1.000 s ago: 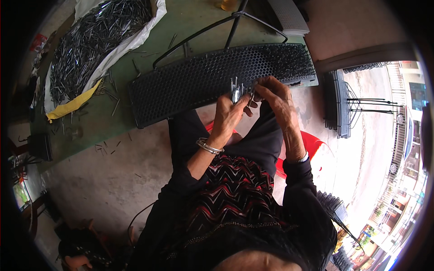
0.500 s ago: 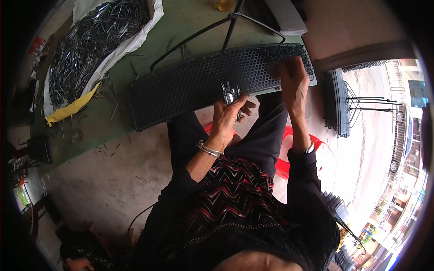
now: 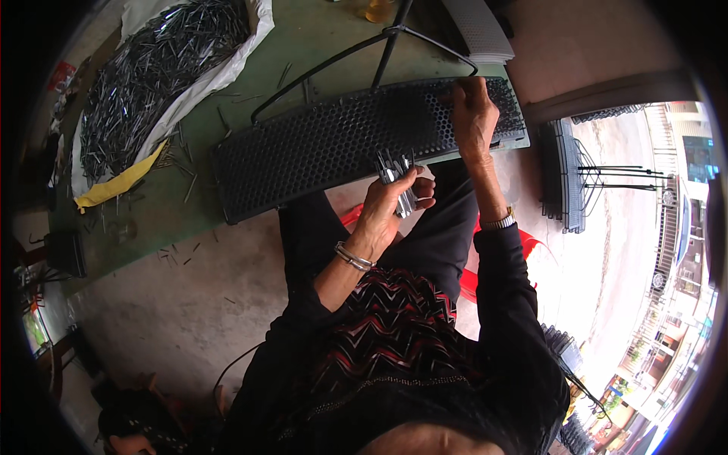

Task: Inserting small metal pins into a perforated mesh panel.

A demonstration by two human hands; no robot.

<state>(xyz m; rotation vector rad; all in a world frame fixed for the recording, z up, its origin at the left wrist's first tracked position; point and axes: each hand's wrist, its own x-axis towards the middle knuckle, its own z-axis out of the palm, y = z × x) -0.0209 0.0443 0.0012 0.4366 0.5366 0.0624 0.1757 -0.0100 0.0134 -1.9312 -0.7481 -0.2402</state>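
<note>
My left hand [image 3: 379, 206] is closed around a bunch of slim shiny metal strips [image 3: 396, 180], their ends pointing away from me over the near edge of a black perforated panel [image 3: 303, 155]. The panel is long, full of round holes, and lies along the front of a green table [image 3: 303, 42]. Over its right part, my right hand [image 3: 475, 125] is bent down with fingers pinched at the surface; what they hold, if anything, is hidden. Many small ends stick up from the panel's right end. A black rod frame [image 3: 393, 31] stands at the panel's far edge.
A white sack [image 3: 262, 23] at the far left holds a heap of dark metal strips [image 3: 163, 80]; loose strips lie around it. Curved grey perforated sheets [image 3: 479, 34] are stacked at the back. Dark panels [image 3: 563, 178] stand on the right. A red stool [image 3: 469, 285] is under me.
My right hand has moved slightly left and farther from me over the panel. My left hand has shifted a little to the right and nearer, still gripping the metal strips.
</note>
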